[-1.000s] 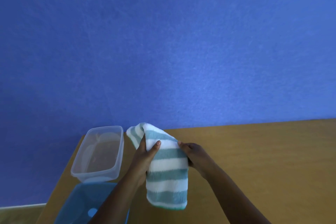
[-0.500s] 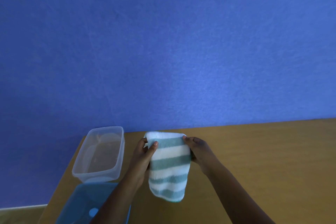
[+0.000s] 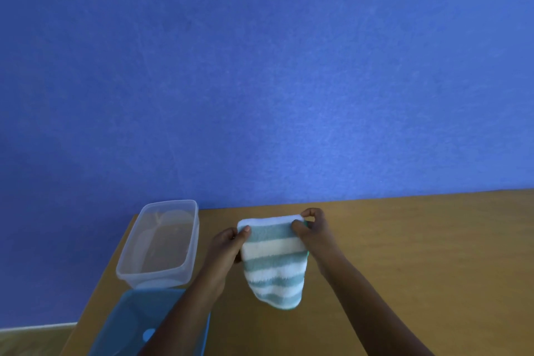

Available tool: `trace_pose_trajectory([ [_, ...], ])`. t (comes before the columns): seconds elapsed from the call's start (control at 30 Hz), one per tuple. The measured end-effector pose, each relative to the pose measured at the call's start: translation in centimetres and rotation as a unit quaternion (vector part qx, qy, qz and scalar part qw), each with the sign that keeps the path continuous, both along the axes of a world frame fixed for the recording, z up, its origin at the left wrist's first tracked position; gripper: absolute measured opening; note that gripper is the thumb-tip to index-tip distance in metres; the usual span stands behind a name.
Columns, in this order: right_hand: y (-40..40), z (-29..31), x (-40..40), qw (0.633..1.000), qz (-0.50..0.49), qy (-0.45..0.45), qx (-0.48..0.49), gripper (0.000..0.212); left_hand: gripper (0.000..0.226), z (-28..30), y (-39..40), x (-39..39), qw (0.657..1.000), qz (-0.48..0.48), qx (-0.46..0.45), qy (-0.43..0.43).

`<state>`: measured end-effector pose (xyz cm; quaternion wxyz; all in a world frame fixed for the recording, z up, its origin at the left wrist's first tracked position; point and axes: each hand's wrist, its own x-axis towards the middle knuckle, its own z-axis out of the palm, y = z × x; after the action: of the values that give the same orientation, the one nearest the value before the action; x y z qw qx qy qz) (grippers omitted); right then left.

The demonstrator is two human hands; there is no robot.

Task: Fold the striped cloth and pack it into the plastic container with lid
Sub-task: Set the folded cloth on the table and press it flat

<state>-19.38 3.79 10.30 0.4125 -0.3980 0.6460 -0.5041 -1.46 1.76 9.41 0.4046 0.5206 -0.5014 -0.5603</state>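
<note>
Head camera looks down at my two hands holding the striped cloth (image 3: 273,260) up over the wooden table (image 3: 404,240). My left hand (image 3: 228,246) pinches the cloth's upper left corner, thumb on the near face and fingers curled behind. My right hand (image 3: 313,230) pinches the upper right corner the same way, thumb and forefinger clamped on the white top edge. The cloth hangs between them, folded to a narrow panel of teal and white bands, its lower end tapering toward the tabletop; I cannot tell whether it touches the wood.

The clear plastic container (image 3: 160,243) sits open just to the left of my left hand, apparently with nothing in it, and its blue lid (image 3: 138,315) lies nearer to me, partly under my left forearm.

I judge the folding is nearly done, with packing and closing not yet begun. The risk is the soft layers sliding apart if either pinch loosens, undoing the fold. A lopsided bundle could also bulge above the rim and stop the lid seating. My left forearm, close over the lid, could nudge it off the table's near edge.
</note>
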Motion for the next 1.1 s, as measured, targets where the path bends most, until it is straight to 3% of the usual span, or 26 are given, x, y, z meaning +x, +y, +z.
trace_pose_trajectory([
  [0.23, -0.3, -0.2, -0.5, 0.999, 0.017, 0.026, 0.026, 0.027, 0.032, -0.2, -0.2, 0.0, 0.999, 0.006, 0.038, 0.007],
  [0.4, -1.2, -0.6, -1.0, 0.992, 0.065, 0.095, 0.058, 0.034, 0.027, -1.0, -1.3, 0.3, 0.998, -0.003, 0.04, -0.042],
  [0.63, -3.0, 0.8, -1.3, 0.995, 0.059, 0.071, -0.031, 0.035, 0.037, 0.6, -3.1, -0.2, 0.997, 0.031, -0.061, -0.019],
  [0.77, -2.0, -0.8, -1.4, 0.994, 0.076, 0.068, -0.038, 0.048, 0.033, -1.3, -2.3, 0.0, 0.992, 0.029, -0.076, -0.096],
  [0.97, 3.1, -8.7, -0.7, 0.976, 0.115, 0.147, 0.109, 0.068, 0.038, -9.3, 1.6, 0.5, 0.974, -0.037, 0.045, -0.22],
  [1.1, 5.6, -11.8, -0.3, 0.949, 0.131, 0.222, 0.184, 0.076, 0.034, -12.1, 3.9, 0.5, 0.975, -0.055, 0.108, -0.186],
])
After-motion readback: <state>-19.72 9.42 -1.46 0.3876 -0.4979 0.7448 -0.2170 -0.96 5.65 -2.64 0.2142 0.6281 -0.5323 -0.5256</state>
